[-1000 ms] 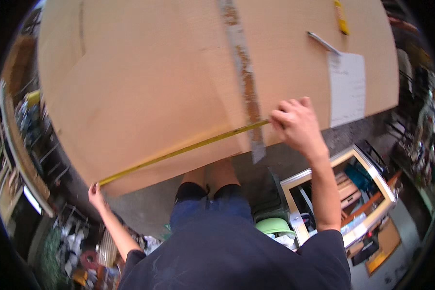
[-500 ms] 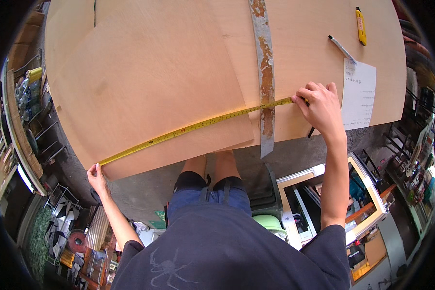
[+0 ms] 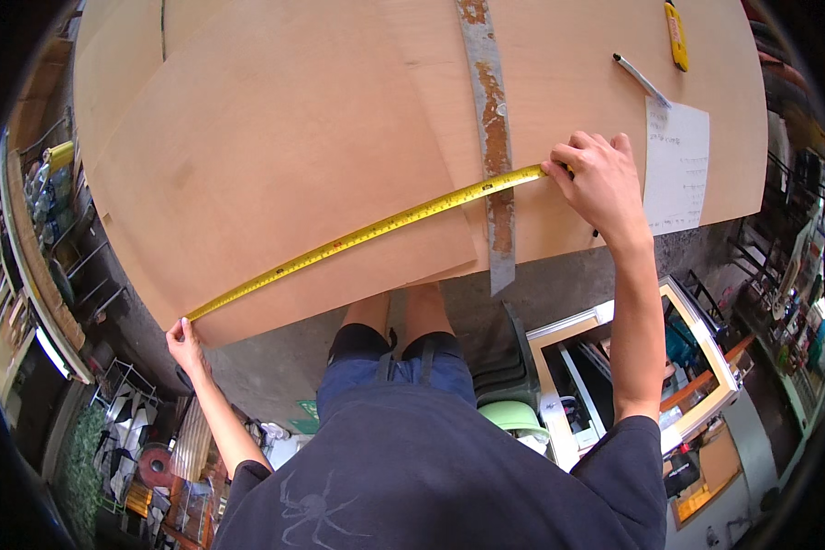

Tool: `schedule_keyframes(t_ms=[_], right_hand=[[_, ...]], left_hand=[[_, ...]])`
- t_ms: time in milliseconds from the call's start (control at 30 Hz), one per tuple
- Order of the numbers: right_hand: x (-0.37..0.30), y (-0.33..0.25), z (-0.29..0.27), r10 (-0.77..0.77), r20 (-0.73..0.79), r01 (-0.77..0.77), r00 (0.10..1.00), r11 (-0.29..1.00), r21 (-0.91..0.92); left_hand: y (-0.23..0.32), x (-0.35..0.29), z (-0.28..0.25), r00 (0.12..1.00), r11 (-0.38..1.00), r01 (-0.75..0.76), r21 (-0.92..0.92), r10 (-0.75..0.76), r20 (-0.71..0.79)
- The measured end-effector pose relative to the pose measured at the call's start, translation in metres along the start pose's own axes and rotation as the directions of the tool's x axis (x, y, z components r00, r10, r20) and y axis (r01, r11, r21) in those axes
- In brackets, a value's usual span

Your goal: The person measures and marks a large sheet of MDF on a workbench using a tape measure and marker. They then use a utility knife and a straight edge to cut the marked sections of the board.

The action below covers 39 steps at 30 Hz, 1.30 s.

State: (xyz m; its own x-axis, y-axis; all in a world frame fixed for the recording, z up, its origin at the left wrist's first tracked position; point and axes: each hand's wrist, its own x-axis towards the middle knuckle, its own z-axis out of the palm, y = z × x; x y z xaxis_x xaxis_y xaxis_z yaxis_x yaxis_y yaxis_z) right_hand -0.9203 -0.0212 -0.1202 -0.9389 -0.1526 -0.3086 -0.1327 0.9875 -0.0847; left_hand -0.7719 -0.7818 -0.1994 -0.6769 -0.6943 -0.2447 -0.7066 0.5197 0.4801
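Observation:
A yellow tape measure stretches across large plywood sheets. My left hand pinches the tape's end at the sheet's near left corner. At the right, my right hand holds the other end of the tape down on the wood, just right of a long rusty metal straightedge that the tape crosses. The tape's case is hidden under my right hand.
A white sheet of paper, a pen and a yellow utility knife lie on the wood at the far right. Below are a concrete floor, a green stool, framed panels at the right and shelving at the left.
The tape and both hands have shifted farther up and across the plywood; my right hand moved right, past the straightedge, toward the paper.

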Motion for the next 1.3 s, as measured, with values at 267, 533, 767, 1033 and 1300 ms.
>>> schedule_keyframes(t_ms=[267,533,767,1033,1300], right_hand=[[-0.004,0.005,0.006,0.008,-0.027,-0.008,1.000,1.000,0.020],[-0.037,-0.002,0.002,-0.108,-0.074,0.125,0.991,0.948,0.293],[-0.076,-0.050,0.007,-0.001,-0.152,0.069,0.988,0.896,0.440],[-0.047,-0.067,0.012,0.232,-0.376,-0.040,0.897,0.890,0.454],[-0.017,0.021,0.064,0.430,-0.621,-0.358,0.655,0.901,0.247]], left_hand=[[0.015,0.001,0.002,0.994,0.993,-0.106,0.042,0.105,0.024],[0.002,0.019,-0.029,0.992,0.993,0.098,-0.068,-0.102,-0.068],[0.153,0.017,0.025,0.903,0.828,-0.019,-0.560,0.254,0.345],[0.377,-0.213,0.198,0.282,0.609,-0.555,-0.566,0.778,0.561],[0.419,-0.182,0.284,0.298,0.316,-0.946,-0.074,0.936,0.187]])
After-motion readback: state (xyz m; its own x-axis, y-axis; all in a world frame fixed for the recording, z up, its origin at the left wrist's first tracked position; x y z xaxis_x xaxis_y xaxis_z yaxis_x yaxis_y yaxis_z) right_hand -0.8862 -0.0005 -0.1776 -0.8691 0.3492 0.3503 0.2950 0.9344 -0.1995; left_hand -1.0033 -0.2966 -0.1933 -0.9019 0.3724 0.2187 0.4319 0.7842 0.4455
